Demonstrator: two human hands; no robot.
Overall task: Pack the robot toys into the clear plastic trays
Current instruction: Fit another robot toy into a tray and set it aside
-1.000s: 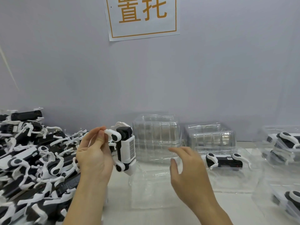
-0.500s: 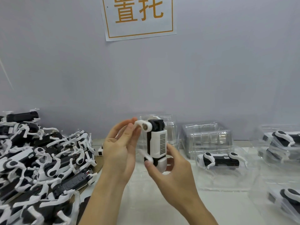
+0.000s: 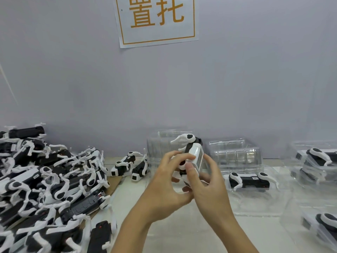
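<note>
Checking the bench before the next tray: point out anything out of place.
Two loose toys lie apart from the pile, beside the tray stack. Otherwise nothing stands out; both hands hold one toy.

A heap of robot toys [image 3: 45, 189] lies on the table [image 3: 173, 234] at the left. At centre both hands hold a toy [image 3: 191, 156] before stacked trays [image 3: 235, 152]. Right of it another toy [image 3: 249, 181] lies in a tray [image 3: 255, 203].

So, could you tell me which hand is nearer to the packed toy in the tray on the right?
Right. The right hand sits just left of the packed toy; the left hand lies farther left, beyond the held toy.
</note>
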